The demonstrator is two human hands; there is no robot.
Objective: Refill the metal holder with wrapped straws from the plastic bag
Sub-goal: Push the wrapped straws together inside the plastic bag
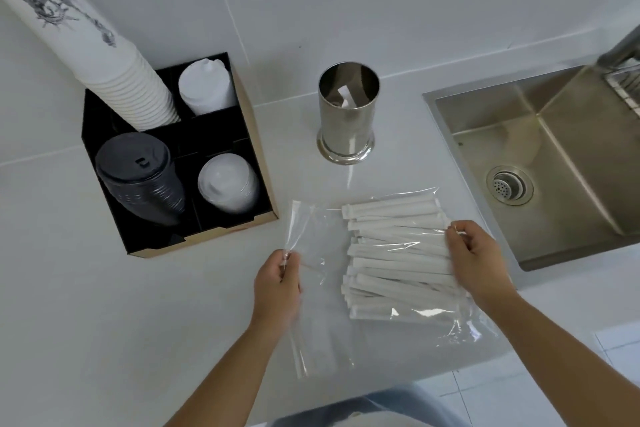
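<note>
A clear plastic bag (322, 291) lies flat on the white counter, holding several white wrapped straws (394, 253) stacked crosswise in its right half. My left hand (277, 282) pinches the bag's left edge, which looks like its open end. My right hand (472, 258) pinches the plastic at the bag's right side, over the straw ends. Behind the bag stands the round metal holder (347, 116), upright, with one short wrapped piece showing inside it.
A black organizer box (242, 218) at the left holds a tall stack of paper cups (86, 45), black lids (138, 177) and clear lids (227, 184). A steel sink (540, 163) lies at the right, close to the bag. The counter's front edge runs below the bag.
</note>
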